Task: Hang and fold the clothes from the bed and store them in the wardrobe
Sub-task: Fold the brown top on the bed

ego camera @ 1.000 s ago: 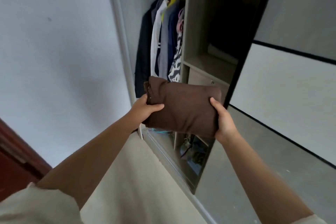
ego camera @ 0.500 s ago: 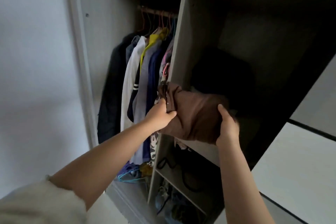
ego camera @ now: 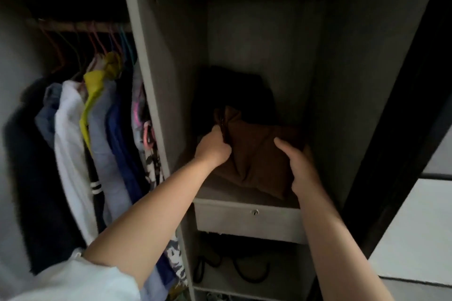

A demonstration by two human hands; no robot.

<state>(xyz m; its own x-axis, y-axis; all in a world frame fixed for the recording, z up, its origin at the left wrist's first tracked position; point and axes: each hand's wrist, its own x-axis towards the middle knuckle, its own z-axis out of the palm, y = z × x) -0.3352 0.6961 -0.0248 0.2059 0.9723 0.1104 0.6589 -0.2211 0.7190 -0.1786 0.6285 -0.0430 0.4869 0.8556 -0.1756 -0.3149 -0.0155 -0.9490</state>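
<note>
Since the earlier frame: folded brown garment (ego camera: 254, 154) carried from the front of the wardrobe's (ego camera: 151, 95) divider into the right-hand compartment; both arms reach deeper, and the view now faces the shelf (ego camera: 220, 192) squarely.

Item: folded brown garment. Location: low over the shelf above the small drawer (ego camera: 247, 221), its near lower corner seemingly resting on the board; full contact cannot be confirmed. A dark bundle (ego camera: 234, 95) lies behind it, touching or nearly so.

Hands: left hand (ego camera: 214, 148) curls around the garment's left edge, pinching it by a fold. Right hand (ego camera: 297, 166) cups the right edge, thumb on top, fingers wrapped out of sight.

Handling, as judged: soft, light, limp cloth, not fragile and not slippery. The fold likely slumps if released unevenly, so the two opposite edges are the sound places to hold, with support from beneath.

Edges and room: divider panel stands close on the left, side wall close on the right. The compartment is tall, with ample open height. Depth is limited by the dark bundle. Hanging clothes (ego camera: 97, 144) fill the left section and do not intrude. The shelf's front lip is the edge to clear on withdrawal.
</note>
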